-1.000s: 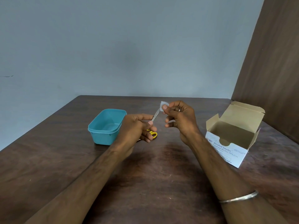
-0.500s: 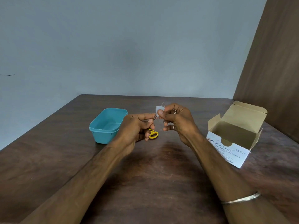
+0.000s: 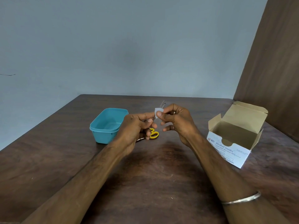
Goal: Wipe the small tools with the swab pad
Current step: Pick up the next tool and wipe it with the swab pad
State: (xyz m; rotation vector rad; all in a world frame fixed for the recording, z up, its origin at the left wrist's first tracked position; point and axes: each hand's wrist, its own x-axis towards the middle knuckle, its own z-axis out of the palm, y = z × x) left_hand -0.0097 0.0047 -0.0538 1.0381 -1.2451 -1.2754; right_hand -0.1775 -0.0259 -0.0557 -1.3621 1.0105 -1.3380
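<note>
Right now my right hand pinches the white swab pad between thumb and forefinger, folded around the thin metal blades of the small scissors, whose tips poke out just above the pinch. My left hand curls around the scissors lower down, their yellow handles showing under my fingers. Left of that hand sits the teal tub; right of my right hand stands the open alcohol swab box on the wooden table

A dark brown wooden table fills the lower half of the frame, its grain streaked and worn. Behind it rises a plain grey-blue wall, evenly lit. At the upper right stands a brown wooden panel, perhaps a door.
</note>
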